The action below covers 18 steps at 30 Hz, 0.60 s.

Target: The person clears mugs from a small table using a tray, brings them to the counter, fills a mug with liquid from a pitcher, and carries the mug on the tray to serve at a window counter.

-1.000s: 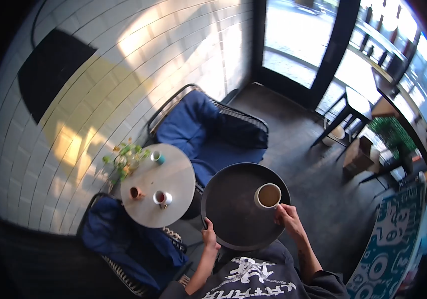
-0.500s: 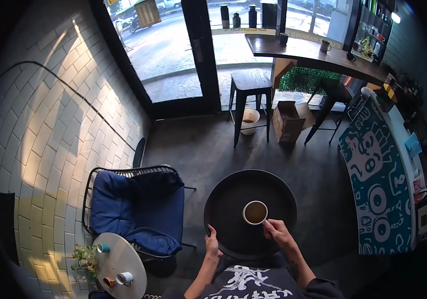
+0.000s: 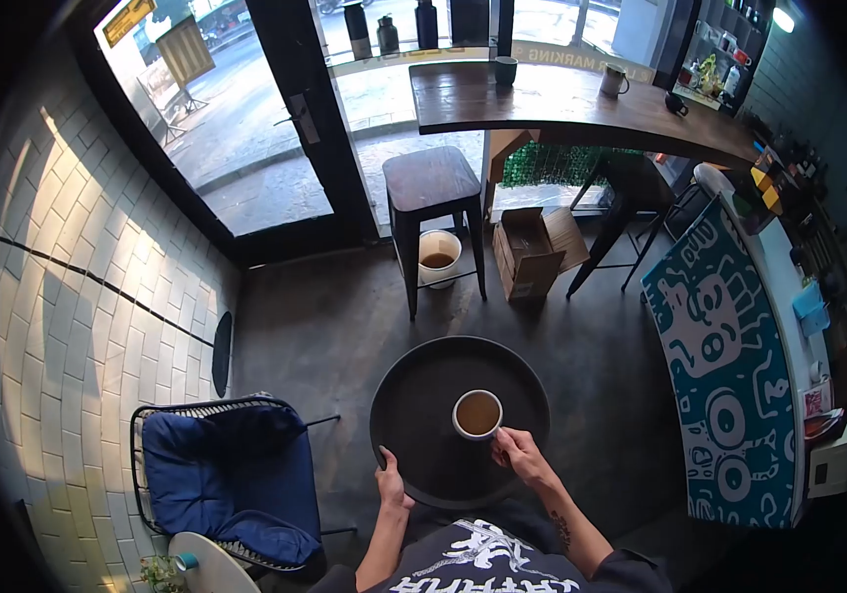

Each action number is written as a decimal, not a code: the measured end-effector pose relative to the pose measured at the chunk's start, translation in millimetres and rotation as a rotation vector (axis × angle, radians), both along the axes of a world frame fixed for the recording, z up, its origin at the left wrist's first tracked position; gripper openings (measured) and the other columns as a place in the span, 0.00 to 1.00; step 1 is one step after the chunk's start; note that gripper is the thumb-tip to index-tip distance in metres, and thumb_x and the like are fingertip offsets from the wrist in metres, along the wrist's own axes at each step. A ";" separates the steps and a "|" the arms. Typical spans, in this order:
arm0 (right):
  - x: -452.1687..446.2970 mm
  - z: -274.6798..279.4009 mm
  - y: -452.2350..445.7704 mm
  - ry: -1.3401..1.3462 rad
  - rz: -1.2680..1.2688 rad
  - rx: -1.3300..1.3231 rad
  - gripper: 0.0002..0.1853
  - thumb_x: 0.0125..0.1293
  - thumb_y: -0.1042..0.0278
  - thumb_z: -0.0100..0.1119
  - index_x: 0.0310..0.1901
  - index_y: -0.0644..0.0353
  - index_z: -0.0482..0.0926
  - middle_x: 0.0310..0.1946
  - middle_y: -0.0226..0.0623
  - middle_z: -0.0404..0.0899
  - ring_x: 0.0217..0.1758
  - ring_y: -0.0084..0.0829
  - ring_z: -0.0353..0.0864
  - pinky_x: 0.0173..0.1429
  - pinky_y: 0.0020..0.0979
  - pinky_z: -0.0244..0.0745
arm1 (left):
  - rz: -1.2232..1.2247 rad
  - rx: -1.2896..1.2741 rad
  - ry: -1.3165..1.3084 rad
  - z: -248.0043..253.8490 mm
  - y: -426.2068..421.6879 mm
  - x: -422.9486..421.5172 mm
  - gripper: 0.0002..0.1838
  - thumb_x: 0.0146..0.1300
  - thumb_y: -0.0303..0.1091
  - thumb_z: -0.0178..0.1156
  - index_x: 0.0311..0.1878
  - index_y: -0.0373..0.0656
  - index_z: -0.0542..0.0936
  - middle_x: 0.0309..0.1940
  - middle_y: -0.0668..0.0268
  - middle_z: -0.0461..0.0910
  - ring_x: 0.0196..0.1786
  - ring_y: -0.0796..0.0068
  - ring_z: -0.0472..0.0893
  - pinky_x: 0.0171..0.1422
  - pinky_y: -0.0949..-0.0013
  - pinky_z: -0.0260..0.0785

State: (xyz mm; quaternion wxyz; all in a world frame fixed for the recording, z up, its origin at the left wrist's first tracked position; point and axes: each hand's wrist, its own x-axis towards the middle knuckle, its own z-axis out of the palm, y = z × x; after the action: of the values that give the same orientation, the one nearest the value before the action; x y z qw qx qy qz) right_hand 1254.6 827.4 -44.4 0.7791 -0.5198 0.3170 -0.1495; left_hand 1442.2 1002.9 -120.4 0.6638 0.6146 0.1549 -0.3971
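A round black tray (image 3: 418, 395) is held level in front of my body. My left hand (image 3: 393, 482) grips its near left edge, thumb on the rim and the other fingers hidden underneath. On the tray's right half is a white cup (image 3: 478, 415) of brown drink, seen from above. My right hand (image 3: 520, 457) is closed at the cup's handle, over the tray's near right side. Whether the cup rests on the tray or is slightly lifted cannot be made out.
Ahead are a wooden bar counter (image 3: 581, 104) with cups, a stool (image 3: 431, 183), a white bucket (image 3: 439, 259) and an open cardboard box (image 3: 527, 262). A blue-cushioned chair (image 3: 226, 474) and small round table (image 3: 216, 568) are left; a patterned teal counter (image 3: 725, 395) is right.
My view has moved forward and turned, bringing the stool and bar counter nearer. The chair and round table have slid down and left. Both hands keep their hold on tray and cup.
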 end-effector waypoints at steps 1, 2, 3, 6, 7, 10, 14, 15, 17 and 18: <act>8.0 2.5 -18.1 -0.019 -0.036 -0.005 0.19 0.79 0.59 0.43 0.27 0.58 0.67 0.21 0.23 0.62 0.23 0.17 0.62 0.29 0.23 0.61 | 0.004 -0.047 0.018 -7.7 -15.4 11.1 0.43 0.66 0.63 0.54 0.66 0.31 0.61 0.57 0.51 0.75 0.57 0.55 0.79 0.59 0.52 0.76; 16.8 3.2 -38.4 -0.038 -0.071 -0.011 0.19 0.79 0.61 0.42 0.28 0.58 0.67 0.21 0.22 0.60 0.23 0.16 0.60 0.28 0.24 0.60 | 0.004 -0.053 0.035 -16.2 -32.4 23.4 0.43 0.66 0.63 0.54 0.66 0.31 0.61 0.57 0.51 0.75 0.57 0.55 0.79 0.59 0.52 0.76; 26.2 1.8 -61.4 -0.019 -0.069 -0.015 0.19 0.79 0.61 0.42 0.28 0.58 0.67 0.21 0.22 0.60 0.23 0.16 0.60 0.28 0.24 0.60 | 0.005 -0.057 0.032 -21.4 -49.6 36.6 0.43 0.66 0.64 0.53 0.66 0.31 0.61 0.57 0.51 0.75 0.57 0.55 0.79 0.59 0.52 0.76; 60.4 -8.0 -134.8 0.038 -0.131 -0.081 0.19 0.79 0.61 0.43 0.27 0.58 0.66 0.21 0.23 0.61 0.23 0.16 0.60 0.28 0.24 0.61 | 0.007 -0.067 0.060 -38.6 -106.6 81.4 0.43 0.66 0.64 0.53 0.66 0.31 0.62 0.58 0.50 0.74 0.58 0.55 0.78 0.59 0.52 0.76; 72.8 -13.3 -157.5 0.049 -0.163 -0.100 0.19 0.78 0.59 0.44 0.26 0.57 0.66 0.22 0.23 0.61 0.23 0.18 0.61 0.28 0.24 0.60 | 0.028 -0.025 0.060 -44.0 -123.6 96.1 0.43 0.66 0.64 0.52 0.66 0.30 0.62 0.58 0.50 0.74 0.59 0.55 0.78 0.59 0.52 0.76; 106.6 -29.8 -220.3 0.081 -0.177 -0.084 0.19 0.77 0.56 0.46 0.27 0.55 0.66 0.22 0.24 0.62 0.23 0.20 0.63 0.28 0.24 0.60 | 0.076 -0.058 0.076 -50.4 -161.2 133.4 0.42 0.67 0.64 0.52 0.65 0.30 0.64 0.59 0.50 0.73 0.59 0.57 0.78 0.59 0.53 0.76; 155.6 -61.6 -276.5 0.102 -0.190 -0.055 0.19 0.77 0.55 0.47 0.28 0.56 0.67 0.22 0.26 0.63 0.23 0.22 0.66 0.27 0.24 0.61 | 0.216 0.082 0.049 -52.6 -172.8 166.9 0.36 0.71 0.59 0.51 0.61 0.29 0.70 0.57 0.53 0.75 0.58 0.62 0.77 0.59 0.58 0.75; 168.7 -72.5 -289.5 0.114 -0.192 -0.035 0.18 0.77 0.55 0.47 0.29 0.56 0.67 0.23 0.26 0.64 0.23 0.22 0.67 0.27 0.24 0.61 | 0.225 0.116 0.018 -49.4 -173.8 172.5 0.36 0.71 0.59 0.51 0.61 0.29 0.70 0.58 0.53 0.75 0.58 0.62 0.77 0.59 0.59 0.74; 197.5 -99.8 -314.4 0.140 -0.161 -0.003 0.18 0.77 0.55 0.47 0.30 0.56 0.67 0.23 0.26 0.64 0.23 0.22 0.67 0.27 0.25 0.61 | 0.275 0.133 -0.004 -76.1 -162.4 175.9 0.36 0.71 0.59 0.51 0.60 0.29 0.71 0.59 0.53 0.74 0.59 0.62 0.76 0.61 0.60 0.72; 212.7 -115.7 -326.1 0.160 -0.159 0.025 0.17 0.77 0.55 0.47 0.30 0.55 0.67 0.23 0.27 0.64 0.23 0.23 0.68 0.27 0.25 0.62 | 0.307 0.148 0.009 -73.6 -164.7 177.7 0.36 0.71 0.59 0.51 0.60 0.29 0.71 0.59 0.53 0.74 0.59 0.62 0.76 0.61 0.60 0.72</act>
State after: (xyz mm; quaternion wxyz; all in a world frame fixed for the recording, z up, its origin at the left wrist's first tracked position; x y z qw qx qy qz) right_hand 1467.3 501.3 -160.1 0.7432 -0.4938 0.4202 -0.1647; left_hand 1619.9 838.2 -194.0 0.6688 0.6291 0.2788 -0.2814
